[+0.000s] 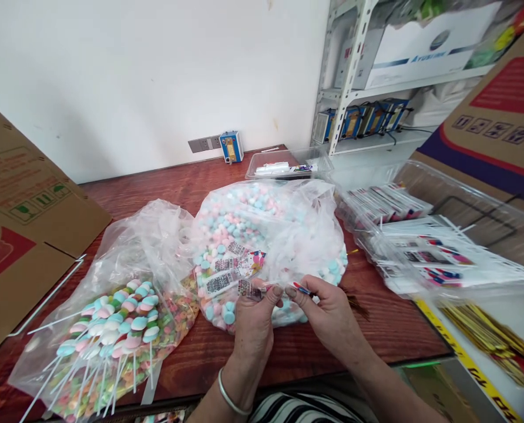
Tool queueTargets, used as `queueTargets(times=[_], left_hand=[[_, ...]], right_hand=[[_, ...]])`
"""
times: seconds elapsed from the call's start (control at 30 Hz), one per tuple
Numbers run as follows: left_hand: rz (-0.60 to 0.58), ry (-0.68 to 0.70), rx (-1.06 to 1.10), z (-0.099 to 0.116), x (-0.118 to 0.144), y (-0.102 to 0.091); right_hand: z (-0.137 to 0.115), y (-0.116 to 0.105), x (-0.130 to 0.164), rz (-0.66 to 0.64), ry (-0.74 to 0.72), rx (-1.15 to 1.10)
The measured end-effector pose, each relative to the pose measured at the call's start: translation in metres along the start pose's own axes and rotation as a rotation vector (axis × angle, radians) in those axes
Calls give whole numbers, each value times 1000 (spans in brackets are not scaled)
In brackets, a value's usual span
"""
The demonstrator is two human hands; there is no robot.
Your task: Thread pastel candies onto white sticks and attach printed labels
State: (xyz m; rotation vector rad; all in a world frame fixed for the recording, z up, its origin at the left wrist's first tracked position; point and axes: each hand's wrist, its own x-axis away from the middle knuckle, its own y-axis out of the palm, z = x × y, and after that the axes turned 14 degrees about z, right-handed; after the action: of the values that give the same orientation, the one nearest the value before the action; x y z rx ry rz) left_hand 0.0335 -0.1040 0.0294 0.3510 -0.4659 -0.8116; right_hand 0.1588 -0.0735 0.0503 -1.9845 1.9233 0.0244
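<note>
Over the front of a large clear bag of pink, blue and white marshmallows [231,220], my left hand [255,323] and my right hand [332,314] are close together. Both pinch a small clear printed plastic bag [302,288] between thumb and fingers, and much of it is hidden by them. Several similar printed bags [223,282] lie on the marshmallow bag just beyond my left hand. To the left, marshmallow sticks [127,311] lie in a pile on a clear bag of colourful ring-shaped sweets [180,311].
On the right, a clear plastic tub [414,167] holds white sticks [500,258] and printed bags. Gold twist ties [491,341] lie in front of it. Cardboard boxes [28,229] flank both sides. A shallow clear tray [288,155] and a blue device [231,147] stand at the back.
</note>
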Motion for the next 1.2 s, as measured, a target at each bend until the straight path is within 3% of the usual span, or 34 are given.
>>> queueTargets(times=[0.13,0.27,0.37,0.53,0.67,0.77,0.9,0.97,1.03,1.2], left_hand=[[35,-81,100,2,4,-4],[92,-186,240,6,5,-10],[137,-213,323,8,5,-16],[144,-113,354,13,4,-26],[128,47,310,20,3,-29],[143,140,295,23,1,-27],[92,155,212,17,-2,-24],[77,166,161,11,-4,-22],[65,128,136,6,-6,-20],[44,-205,219,2,-11,-16]], right_hand=[[-1,7,4,-34,-65,6],[-3,13,9,-88,14,-131],[-8,8,15,-51,11,-190],[-22,2,26,-8,-185,-185],[-22,12,30,33,-216,-193],[-17,20,28,115,-84,-200],[-13,23,21,20,208,-353],[-11,24,18,-20,261,-404],[-10,24,17,-20,255,-396],[-8,24,18,56,100,-195]])
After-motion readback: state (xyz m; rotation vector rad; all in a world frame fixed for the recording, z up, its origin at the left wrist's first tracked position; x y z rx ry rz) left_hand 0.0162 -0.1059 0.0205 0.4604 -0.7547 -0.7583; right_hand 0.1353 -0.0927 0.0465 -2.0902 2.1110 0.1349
